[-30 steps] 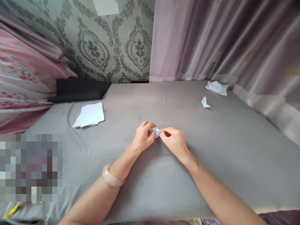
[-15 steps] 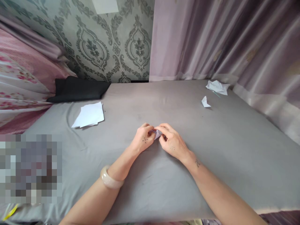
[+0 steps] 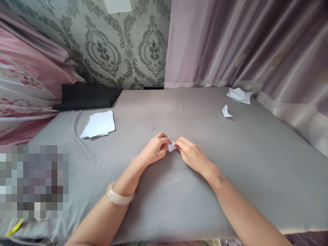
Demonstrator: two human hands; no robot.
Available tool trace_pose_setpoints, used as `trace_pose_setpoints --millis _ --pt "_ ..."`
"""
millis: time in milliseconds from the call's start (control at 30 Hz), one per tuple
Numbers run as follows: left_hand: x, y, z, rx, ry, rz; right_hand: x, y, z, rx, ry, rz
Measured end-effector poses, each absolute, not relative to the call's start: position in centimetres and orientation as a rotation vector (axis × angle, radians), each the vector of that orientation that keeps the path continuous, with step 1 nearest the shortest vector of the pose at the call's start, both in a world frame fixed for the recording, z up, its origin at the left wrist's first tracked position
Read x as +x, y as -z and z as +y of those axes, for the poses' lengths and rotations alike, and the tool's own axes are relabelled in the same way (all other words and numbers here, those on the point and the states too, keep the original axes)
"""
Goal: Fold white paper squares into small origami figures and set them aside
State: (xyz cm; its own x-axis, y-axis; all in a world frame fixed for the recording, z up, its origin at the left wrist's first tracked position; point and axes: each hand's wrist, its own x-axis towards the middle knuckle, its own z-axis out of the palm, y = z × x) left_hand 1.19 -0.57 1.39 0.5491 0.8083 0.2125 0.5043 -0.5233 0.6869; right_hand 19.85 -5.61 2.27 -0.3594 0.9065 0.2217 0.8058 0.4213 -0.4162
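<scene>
Left hand and right hand, both bare, meet near the middle of a gray cloth-covered table, with one small folded white paper between their fingertips. The left hand is closed on the paper's left side, forefinger laid over its top. The right hand's fingers are bunched together and touch its right edge; the thumb is hidden, so whether they pinch it cannot be told.

From the left: one pink and white floral cloth hangs beside the table. Below it, a pixelated block hides part of the view, and one yellow strip lies near the bottom corner. One folded black cloth rests at the far left, with one stack of white sheets in front; the number of sheets cannot be counted. One pale bangle circles the left forearm. Behind the table, one white sheet shows against patterned wallpaper.

On the right hangs one mauve curtain. Before it lie one white folded piece, one thin pale stick and, beside the stick, one pile of white papers, too overlapped to count.
</scene>
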Motion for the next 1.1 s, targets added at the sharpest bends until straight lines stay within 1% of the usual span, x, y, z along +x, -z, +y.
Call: trace_pose_setpoints --millis 167,333,467,633,900,1100 --pt "0.5 -1.5 -0.4 2.247 -0.662 1.036 20.1 -2.4 -5.6 -1.505 -0.202 -2.324" --pt "-0.2 -2.2 -0.5 2.300 -0.527 0.916 19.3 -2.7 -5.8 -1.479 -0.028 -2.431" --pt "-0.5 -1.7 0.0 2.359 -0.538 0.894 18.7 -2.6 -5.5 -1.463 0.012 -2.464" --pt "-0.9 -1.0 0.9 2.287 -0.599 0.939 19.1 -2.4 -4.9 -1.520 -0.034 -2.388" --pt "-1.0 -1.3 1.3 2.171 -0.630 0.985 18.9 -1.9 -3.8 -1.557 -0.128 -2.284" --pt "-0.5 -1.5 1.4 2.167 -0.593 1.027 19.1 -1.8 -3.2 -1.577 -0.297 -2.229"
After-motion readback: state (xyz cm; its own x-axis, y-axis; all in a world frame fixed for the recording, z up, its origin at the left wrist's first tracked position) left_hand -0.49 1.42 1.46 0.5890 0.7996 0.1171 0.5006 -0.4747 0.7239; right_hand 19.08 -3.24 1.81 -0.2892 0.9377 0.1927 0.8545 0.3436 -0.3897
